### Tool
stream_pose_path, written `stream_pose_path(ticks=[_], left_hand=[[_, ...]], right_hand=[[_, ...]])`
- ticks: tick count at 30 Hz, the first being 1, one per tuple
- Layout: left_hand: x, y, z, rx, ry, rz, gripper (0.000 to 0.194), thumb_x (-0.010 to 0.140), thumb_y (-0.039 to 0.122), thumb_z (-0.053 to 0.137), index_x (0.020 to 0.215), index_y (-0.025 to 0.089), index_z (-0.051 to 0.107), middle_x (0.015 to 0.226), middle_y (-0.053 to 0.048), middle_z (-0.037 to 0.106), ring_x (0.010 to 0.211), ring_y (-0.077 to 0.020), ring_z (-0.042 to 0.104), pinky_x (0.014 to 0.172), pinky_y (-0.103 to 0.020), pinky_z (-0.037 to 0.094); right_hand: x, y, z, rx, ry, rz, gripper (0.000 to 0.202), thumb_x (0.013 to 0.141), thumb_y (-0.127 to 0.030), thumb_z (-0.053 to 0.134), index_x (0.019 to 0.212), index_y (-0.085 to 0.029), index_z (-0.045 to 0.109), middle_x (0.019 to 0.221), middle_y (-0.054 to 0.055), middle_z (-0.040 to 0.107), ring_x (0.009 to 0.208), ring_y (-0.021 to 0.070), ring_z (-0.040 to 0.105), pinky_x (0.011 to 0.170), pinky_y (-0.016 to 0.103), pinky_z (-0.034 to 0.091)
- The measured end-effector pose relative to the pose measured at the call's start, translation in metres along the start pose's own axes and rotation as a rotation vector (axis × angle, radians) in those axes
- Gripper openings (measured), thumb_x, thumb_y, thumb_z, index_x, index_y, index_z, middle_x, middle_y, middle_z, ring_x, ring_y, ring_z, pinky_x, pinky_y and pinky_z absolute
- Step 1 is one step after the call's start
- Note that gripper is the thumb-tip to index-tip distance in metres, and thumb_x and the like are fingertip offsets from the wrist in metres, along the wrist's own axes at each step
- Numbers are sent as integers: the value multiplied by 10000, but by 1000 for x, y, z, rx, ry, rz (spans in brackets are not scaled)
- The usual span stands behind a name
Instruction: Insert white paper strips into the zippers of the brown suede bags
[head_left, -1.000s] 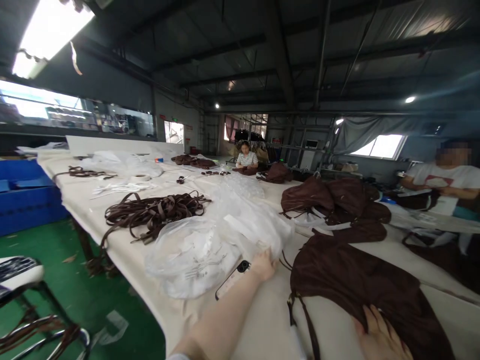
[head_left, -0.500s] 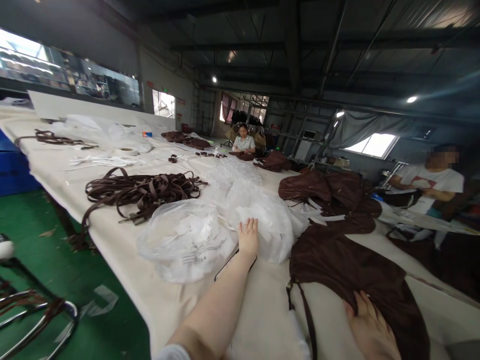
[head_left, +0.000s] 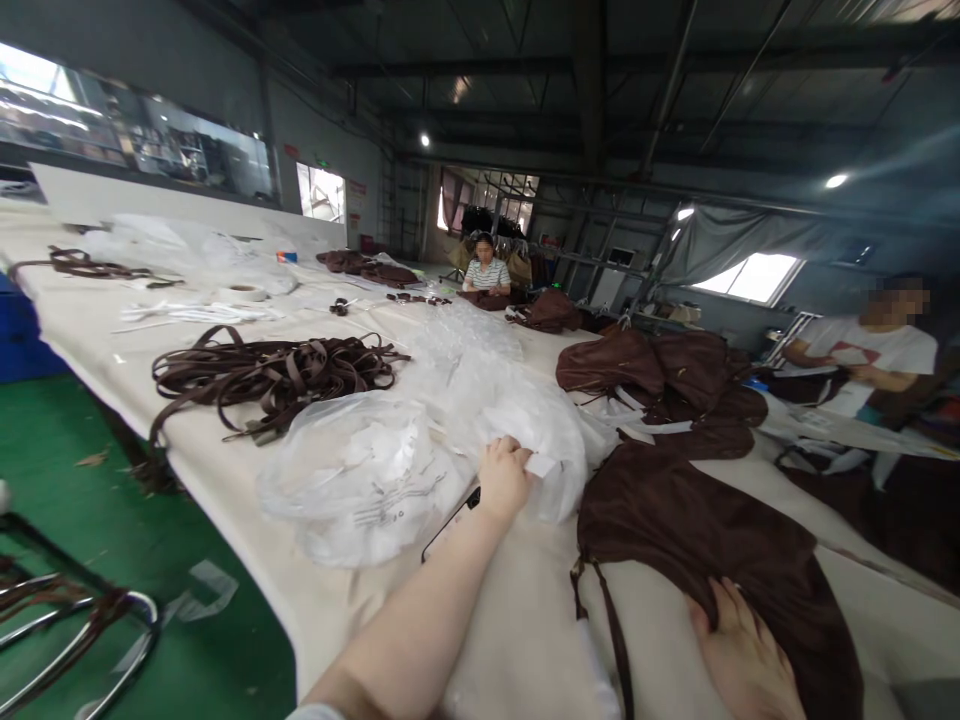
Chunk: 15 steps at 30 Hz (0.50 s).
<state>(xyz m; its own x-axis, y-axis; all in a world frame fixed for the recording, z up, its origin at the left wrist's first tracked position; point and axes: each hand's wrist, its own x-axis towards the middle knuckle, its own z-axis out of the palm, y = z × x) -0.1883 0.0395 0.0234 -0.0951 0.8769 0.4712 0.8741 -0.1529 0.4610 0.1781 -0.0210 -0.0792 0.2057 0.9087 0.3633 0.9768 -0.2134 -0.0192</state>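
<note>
One metal stool frame (head_left: 147, 612) stands on the green floor at the far left, below a blue bin (head_left: 26, 335) beside the cloth-covered table (head_left: 525, 610). On the table, white strips (head_left: 199, 313) lie near a roll of tape (head_left: 242, 293). A heap of brown straps (head_left: 277, 375) occupies the near left portion, with some straps at the table edge.

Adjacent to the heap, a clear plastic bag (head_left: 360, 480) contains white pieces. A phone (head_left: 472, 497) lies between this bag and the left forearm, which partly covers it. The left hand (head_left: 504, 476) is positioned over the near edge of a white plastic bundle (head_left: 544, 415); its fingers are curled and pinch a white slip (head_left: 543, 465), which projects to the right. At the far side, a person in a striped top (head_left: 486, 272) handles brown fabric.

A brown fabric bag (head_left: 697, 520) lies flat on the table, right of the left hand. The right hand (head_left: 746, 640) rests on its near edge, fingers extended and thumb apart, not gripping. Brown bags (head_left: 656, 370) are piled behind it. A person in a white shirt (head_left: 877, 350) stands at the far right.
</note>
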Motion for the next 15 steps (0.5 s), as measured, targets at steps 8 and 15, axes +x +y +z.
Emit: stream_pose_path(ticks=[8, 15], left_hand=[[-45, 45, -11, -631, -785, 261, 382, 846, 472, 489, 991, 155, 644, 885, -23, 673, 762, -155, 587, 655, -211, 441], [-41, 50, 23, -454, -662, 10, 279, 823, 392, 480, 751, 154, 608, 685, -28, 607, 620, -155, 534, 550, -239, 368]], right_hand=[[1, 10, 8, 16, -1, -70, 685, 853, -562, 203, 1376, -146, 356, 1421, 108, 395, 1219, 327, 432, 973, 500, 368], [-7, 8, -3, 38, 19, -138, 637, 872, -489, 233, 1364, -98, 340, 1379, 159, 421, 1231, 323, 417, 1010, 468, 344]])
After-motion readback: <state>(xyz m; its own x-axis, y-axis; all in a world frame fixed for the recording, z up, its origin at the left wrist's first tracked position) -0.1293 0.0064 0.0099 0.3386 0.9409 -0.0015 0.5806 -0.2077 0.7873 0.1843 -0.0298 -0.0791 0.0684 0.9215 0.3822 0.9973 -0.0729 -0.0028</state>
